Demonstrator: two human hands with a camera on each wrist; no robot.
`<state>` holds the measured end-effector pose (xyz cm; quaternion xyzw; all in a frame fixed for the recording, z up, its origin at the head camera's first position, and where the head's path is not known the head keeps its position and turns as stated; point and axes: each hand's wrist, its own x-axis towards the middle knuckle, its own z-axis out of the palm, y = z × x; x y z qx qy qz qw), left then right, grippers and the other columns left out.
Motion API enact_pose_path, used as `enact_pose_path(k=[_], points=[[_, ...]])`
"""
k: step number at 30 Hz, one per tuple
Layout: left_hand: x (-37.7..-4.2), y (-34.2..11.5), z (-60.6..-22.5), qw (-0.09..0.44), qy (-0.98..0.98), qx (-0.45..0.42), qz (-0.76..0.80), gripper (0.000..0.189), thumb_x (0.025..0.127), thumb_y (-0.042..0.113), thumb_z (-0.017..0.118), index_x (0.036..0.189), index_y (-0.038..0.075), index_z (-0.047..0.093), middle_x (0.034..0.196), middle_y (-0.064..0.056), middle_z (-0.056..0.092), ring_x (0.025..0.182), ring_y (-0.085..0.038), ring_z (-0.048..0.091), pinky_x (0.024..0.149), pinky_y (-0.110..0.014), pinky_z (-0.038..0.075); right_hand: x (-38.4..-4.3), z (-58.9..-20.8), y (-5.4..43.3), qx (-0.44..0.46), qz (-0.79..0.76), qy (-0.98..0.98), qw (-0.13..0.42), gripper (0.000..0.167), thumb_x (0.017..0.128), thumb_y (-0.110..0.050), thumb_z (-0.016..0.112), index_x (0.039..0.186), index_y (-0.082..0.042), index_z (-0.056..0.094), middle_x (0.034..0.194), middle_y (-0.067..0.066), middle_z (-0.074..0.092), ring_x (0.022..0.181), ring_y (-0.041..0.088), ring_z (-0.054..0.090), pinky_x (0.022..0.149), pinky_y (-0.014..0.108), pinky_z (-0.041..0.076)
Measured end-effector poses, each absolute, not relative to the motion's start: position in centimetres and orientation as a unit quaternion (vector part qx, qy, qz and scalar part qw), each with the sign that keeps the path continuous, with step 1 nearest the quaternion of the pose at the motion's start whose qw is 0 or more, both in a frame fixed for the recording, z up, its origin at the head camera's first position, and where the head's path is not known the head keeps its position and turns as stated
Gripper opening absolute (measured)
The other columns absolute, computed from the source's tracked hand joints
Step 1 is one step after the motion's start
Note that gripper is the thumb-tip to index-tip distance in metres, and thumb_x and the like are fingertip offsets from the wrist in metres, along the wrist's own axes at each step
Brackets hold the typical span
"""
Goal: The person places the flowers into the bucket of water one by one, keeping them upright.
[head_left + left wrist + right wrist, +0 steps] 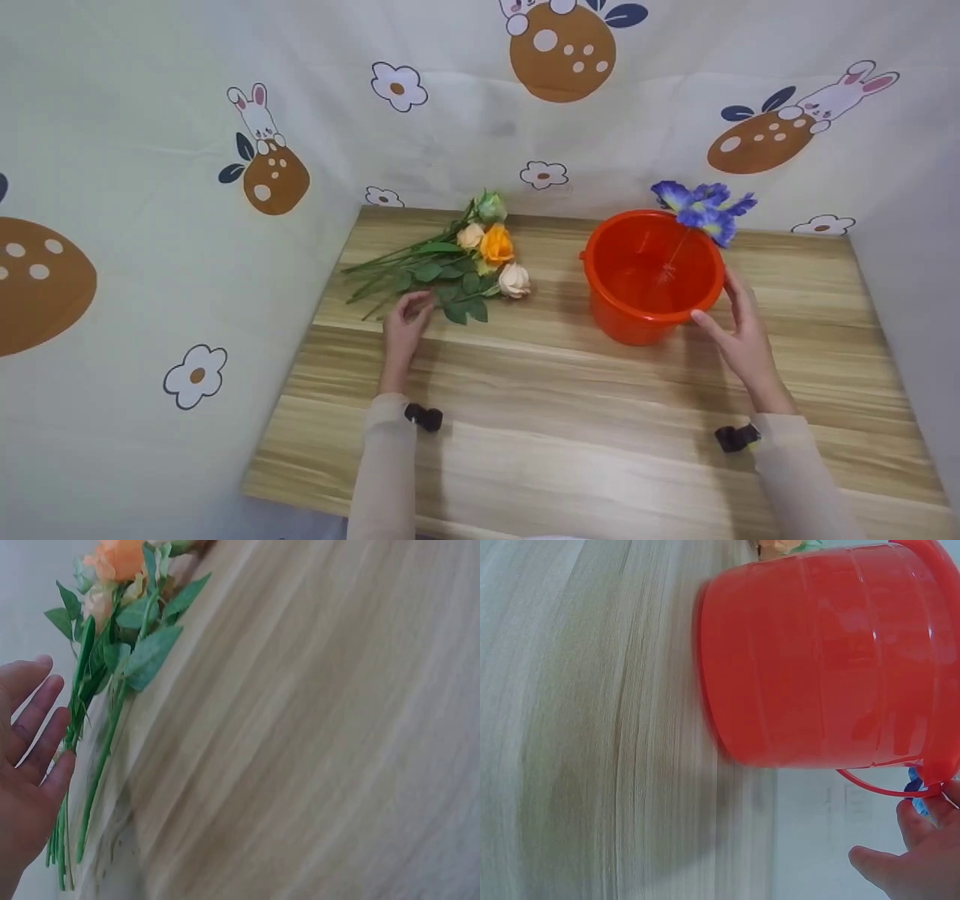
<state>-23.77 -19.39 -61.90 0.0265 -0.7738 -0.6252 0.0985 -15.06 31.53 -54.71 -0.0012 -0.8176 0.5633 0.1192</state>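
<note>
Where pale sheeting (465, 135) printed with rabbits and flowers hangs behind and beside it, a wood-grained tabletop (555, 420) carries everything else. Upright on its right half stands a red bucket (634, 322), and to the left of that lies a bunch of flowers (450, 274), stems pointing left and blooms toward the bucket. The person's right hand (742, 337) is at the bucket's right side, fingers spread, touching it near the rim and the handle (875, 787). The left hand (405, 330) is just beside the stems, its fingers loosely bent and apart; whether they touch a stem I cannot tell. One blue-purple flower (705, 210) leans in the bucket, its bloom above the far right rim. Smallest are the bunch's orange rose (496, 244) and its paler neighbours.
</note>
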Motion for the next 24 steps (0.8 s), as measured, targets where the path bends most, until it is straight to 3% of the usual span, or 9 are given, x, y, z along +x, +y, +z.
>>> enact_pose_path(k=[5, 12, 15, 22, 24], points=[[-23.9, -19.8, -62.5, 0.085, -0.795, 0.032, -0.599, 0.024, 0.093, 0.005, 0.068, 0.116, 0.0, 0.069, 0.118, -0.02, 0.071, 0.112, -0.033, 0.066, 0.081, -0.013, 0.051, -15.0, -54.7, 31.7, -0.006, 0.561, -0.82, 0.115, 0.082, 0.092, -0.009, 0.07, 0.159, -0.015, 0.023, 0.165, 0.013, 0.023, 0.153, 0.031, 0.021, 0.127, 0.044, 0.018], [-23.9, -20.0, -63.0, 0.074, -0.832, 0.036, -0.549, 0.026, 0.092, 0.004, 0.068, 0.117, 0.003, 0.069, 0.118, -0.016, 0.071, 0.116, -0.03, 0.064, 0.105, -0.04, 0.048, -15.0, -54.8, 31.6, 0.004, 0.567, -0.815, 0.121, 0.082, 0.091, -0.004, 0.07, 0.159, -0.014, 0.023, 0.164, 0.013, 0.023, 0.153, 0.028, 0.023, 0.127, 0.044, 0.018], [-24.1, -20.0, -63.1, 0.065, -0.844, 0.035, -0.532, 0.027, 0.092, 0.006, 0.068, 0.119, 0.004, 0.069, 0.12, -0.015, 0.071, 0.119, -0.03, 0.062, 0.109, -0.043, 0.045, -15.0, -54.7, 31.5, 0.006, 0.567, -0.814, 0.123, 0.082, 0.091, -0.004, 0.069, 0.159, -0.014, 0.024, 0.164, 0.012, 0.024, 0.152, 0.027, 0.023, 0.127, 0.044, 0.019], [-24.3, -20.1, -62.9, 0.048, -0.868, 0.039, -0.493, 0.028, 0.092, 0.006, 0.067, 0.121, 0.003, 0.068, 0.122, -0.015, 0.07, 0.121, -0.031, 0.062, 0.108, -0.043, 0.046, -15.1, -54.7, 31.5, 0.002, 0.558, -0.821, 0.124, 0.081, 0.092, -0.005, 0.07, 0.158, -0.013, 0.025, 0.164, 0.012, 0.025, 0.152, 0.028, 0.025, 0.12, 0.013, 0.023], [-24.5, -20.1, -62.8, 0.043, -0.875, 0.041, -0.481, 0.028, 0.092, 0.006, 0.067, 0.12, 0.004, 0.069, 0.122, -0.014, 0.071, 0.12, -0.03, 0.062, 0.108, -0.043, 0.046, -15.1, -54.7, 31.5, 0.003, 0.559, -0.819, 0.125, 0.081, 0.091, -0.004, 0.07, 0.158, -0.012, 0.025, 0.164, 0.013, 0.025, 0.152, 0.028, 0.025, 0.121, 0.014, 0.023]])
